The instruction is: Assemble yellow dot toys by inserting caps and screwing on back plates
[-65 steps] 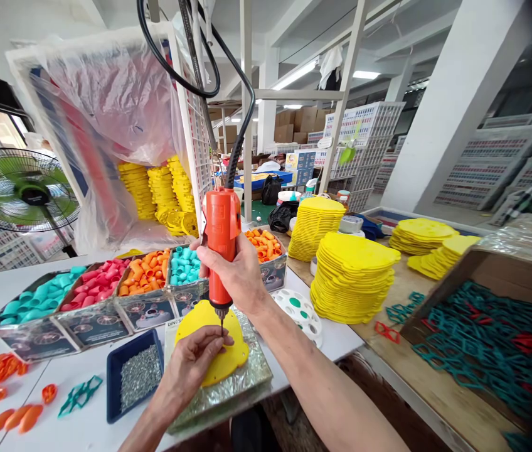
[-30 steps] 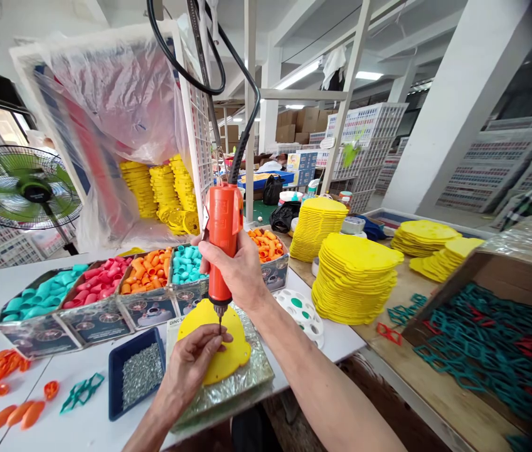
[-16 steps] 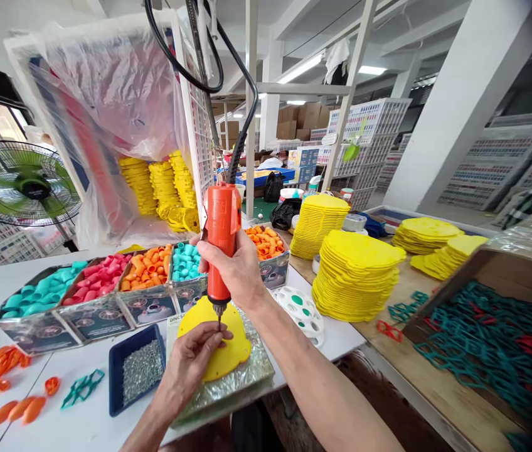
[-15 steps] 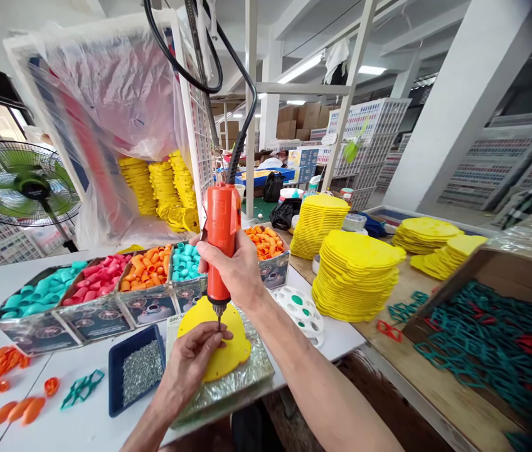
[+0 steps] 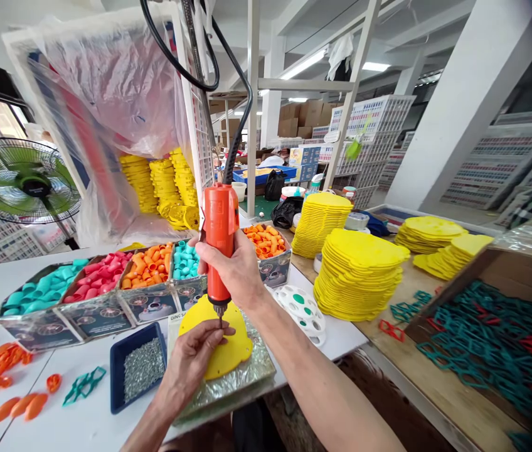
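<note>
From the head camera, I have my right hand (image 5: 240, 270) wrapped around the orange screwdriver (image 5: 219, 245), fingers closed on its body, with the bit (image 5: 221, 318) pointing down. A black cord (image 5: 240, 135) runs up from its top.

My left hand (image 5: 191, 358) is low over the yellow plate (image 5: 233, 348), thumb and fingertips gathered close about the bit's lower end. I cannot tell whether they pinch a screw there or only rest around the bit.

The plate lies flat on a plastic-wrapped block (image 5: 259, 370), which sits on the white surface (image 5: 91, 430). Just left of the block is a dark blue tray (image 5: 118, 384) of small metal screws (image 5: 143, 364). Behind that stands a row of boxes (image 5: 96, 321) filled with teal, pink and orange pieces. To the right lies a white plate with round holes (image 5: 312, 319), near a tall yellow stack (image 5: 360, 276).
</note>
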{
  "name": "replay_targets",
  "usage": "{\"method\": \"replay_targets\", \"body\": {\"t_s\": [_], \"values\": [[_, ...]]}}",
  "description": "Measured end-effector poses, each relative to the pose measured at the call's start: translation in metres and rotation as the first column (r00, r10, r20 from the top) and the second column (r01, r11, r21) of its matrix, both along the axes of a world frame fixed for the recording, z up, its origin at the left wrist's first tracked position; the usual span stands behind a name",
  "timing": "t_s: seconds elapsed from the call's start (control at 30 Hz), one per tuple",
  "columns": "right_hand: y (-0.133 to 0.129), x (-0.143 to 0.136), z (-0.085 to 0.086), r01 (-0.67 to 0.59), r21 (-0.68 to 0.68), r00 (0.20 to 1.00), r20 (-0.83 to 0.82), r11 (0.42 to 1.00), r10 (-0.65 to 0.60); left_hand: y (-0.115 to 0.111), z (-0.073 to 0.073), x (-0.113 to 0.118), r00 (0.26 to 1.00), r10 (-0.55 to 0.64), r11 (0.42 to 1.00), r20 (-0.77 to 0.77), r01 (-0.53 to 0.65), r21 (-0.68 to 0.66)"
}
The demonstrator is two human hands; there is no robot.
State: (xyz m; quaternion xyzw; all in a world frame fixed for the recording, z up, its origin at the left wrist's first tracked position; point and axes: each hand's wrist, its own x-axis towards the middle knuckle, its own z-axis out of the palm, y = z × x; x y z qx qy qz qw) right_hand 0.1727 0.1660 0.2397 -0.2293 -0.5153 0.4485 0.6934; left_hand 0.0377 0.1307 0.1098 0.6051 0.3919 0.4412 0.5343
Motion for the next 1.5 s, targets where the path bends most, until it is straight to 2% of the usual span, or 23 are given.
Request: {"method": "replay_targets", "body": {"t_s": [0.17, 0.43, 0.63, 0.9, 1.03, 1.3, 1.5], "values": [[0.001, 0.001, 0.001, -0.017, 0.025, 1.0, -0.005, 1.0, 0.017, 0.001, -0.002, -0.002, 1.0, 0.001, 1.0, -0.002, -0.001, 0.006], [0.002, 0.002, 0.0, -0.003, 0.004, 1.0, 0.013, 1.0, 0.003, 0.005, -0.001, -0.002, 0.993, 0.111, 0.994, 0.032, -0.11, -0.025], [0.002, 0.003, 0.0, 0.016, 0.019, 1.0, 0.013, 1.0, -0.016, 0.002, 0.004, -0.001, 0.993, 0.09, 0.993, 0.074, -0.084, -0.084], [-0.003, 0.005, 0.013, 0.018, 0.066, 1.0, -0.019, 0.998, -0.016, 0.003, 0.001, 0.002, 0.987, 0.143, 0.989, 0.068, -0.141, -0.037], [-0.003, 0.006, 0.018, 0.027, 0.081, 0.999, -0.025, 0.996, -0.026, 0.004, -0.001, 0.001, 0.994, 0.104, 0.994, 0.032, -0.103, -0.037], [0.006, 0.005, 0.013, 0.064, 0.061, 0.997, -0.041, 0.996, -0.062, 0.003, -0.001, -0.001, 0.998, 0.014, 0.999, 0.061, -0.011, -0.051], [0.006, -0.001, 0.014, 0.029, 0.079, 0.998, -0.058, 0.996, -0.024, 0.003, 0.0, -0.003, 0.997, -0.029, 0.997, 0.078, 0.035, -0.072]]}}
